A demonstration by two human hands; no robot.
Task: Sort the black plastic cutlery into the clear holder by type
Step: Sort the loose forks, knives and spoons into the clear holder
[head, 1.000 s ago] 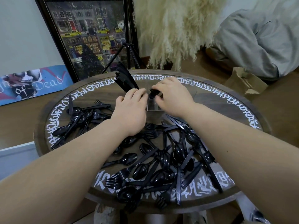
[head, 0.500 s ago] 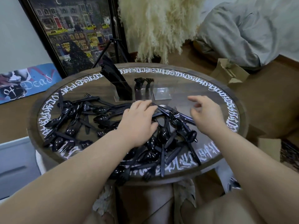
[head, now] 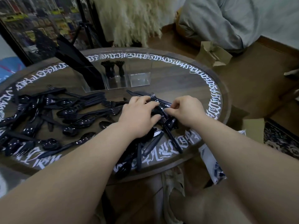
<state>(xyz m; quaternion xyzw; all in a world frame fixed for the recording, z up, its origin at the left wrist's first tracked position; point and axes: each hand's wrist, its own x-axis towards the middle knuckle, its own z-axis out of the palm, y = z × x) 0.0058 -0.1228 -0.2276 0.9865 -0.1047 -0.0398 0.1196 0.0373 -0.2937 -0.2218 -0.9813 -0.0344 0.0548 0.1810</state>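
**On the round table: sort barely started, most cutlery still loose**

On the round table we have the clear holder standing at the far side, three compartments in a row. Left one holds a leaning bunch of black pieces, knives as far as we can tell. Middle one has a few forks, tines up. Right compartment looks empty.

Left to do: nearly everything. Big loose spread of spoons and forks across the left half, a smaller tangle at the near edge under our arms. No spoons in the holder yet, judging by this view.

Hands are both down in the pile just in front of the holder, close together. Left hand lies fingers curved over a cluster of pieces; whether it's actually gripping one we can't tell. Right hand has fingers curled in, thumb and forefinger pinching what looks like a fork handle.

Our read: picking the next piece, roughly a tenth done.
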